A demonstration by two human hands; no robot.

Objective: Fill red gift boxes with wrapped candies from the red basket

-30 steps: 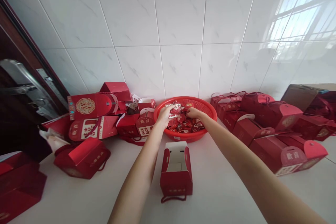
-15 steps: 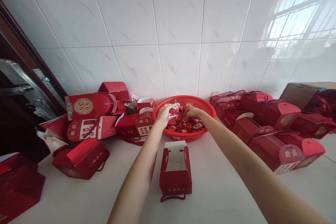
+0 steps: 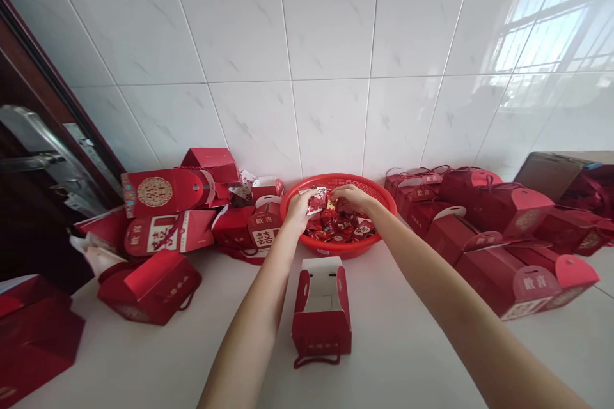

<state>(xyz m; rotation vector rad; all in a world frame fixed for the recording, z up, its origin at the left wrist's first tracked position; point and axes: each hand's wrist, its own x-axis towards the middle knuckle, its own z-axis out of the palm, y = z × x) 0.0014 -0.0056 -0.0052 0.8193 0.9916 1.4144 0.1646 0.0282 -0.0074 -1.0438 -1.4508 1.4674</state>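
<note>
Over the left part of a red plastic basket (image 3: 378, 186), my left hand (image 3: 298, 209) is closed on a red and white packet (image 3: 317, 200). My right hand (image 3: 352, 197) reaches into the same basket, its fingers bent down among red wrapped packets (image 3: 343, 225); whatever its fingertips hold is hidden. In front of the basket an open red box (image 3: 321, 332) stands between my forearms, with its white inside showing and a rope handle at its near side. No contents show in it.
Red gift boxes (image 3: 148, 284) lie piled at the left, beside a dark door with a metal handle (image 3: 43, 134). More closed red boxes (image 3: 508, 275) stand at the right, near a brown carton (image 3: 547, 172). A tiled wall (image 3: 330, 115) rises behind the basket.
My right hand has moved slightly left and up within the basket, nearer to my left hand. My left hand still holds the packet. The view has shifted slightly.
</note>
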